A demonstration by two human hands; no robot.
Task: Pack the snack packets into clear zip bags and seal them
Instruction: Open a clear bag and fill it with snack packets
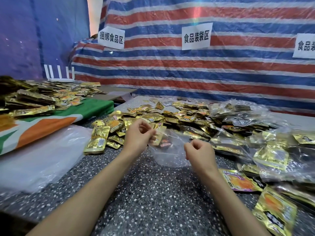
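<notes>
Hands first, on bare forearms stretched out from six o'clock, wrists bent slightly inward. The left hand [139, 136] and right hand [199, 151] each pinch, with curled fingers, the top rim of a clear zip bag [170, 155]. It sags between them at the middle of the speckled surface [144, 193]. From where I stand the film looks feather-light, limp and slick, so I'd judge the stiffer zip strip at the mouth the right place to hold. Dark and orange shapes show through it; I cannot tell whether they are inside or behind. Beyond, from twelve to two o'clock, loose gold snack packets [170, 116] lie heaped, with filled bags [255, 120] towards three o'clock.
</notes>
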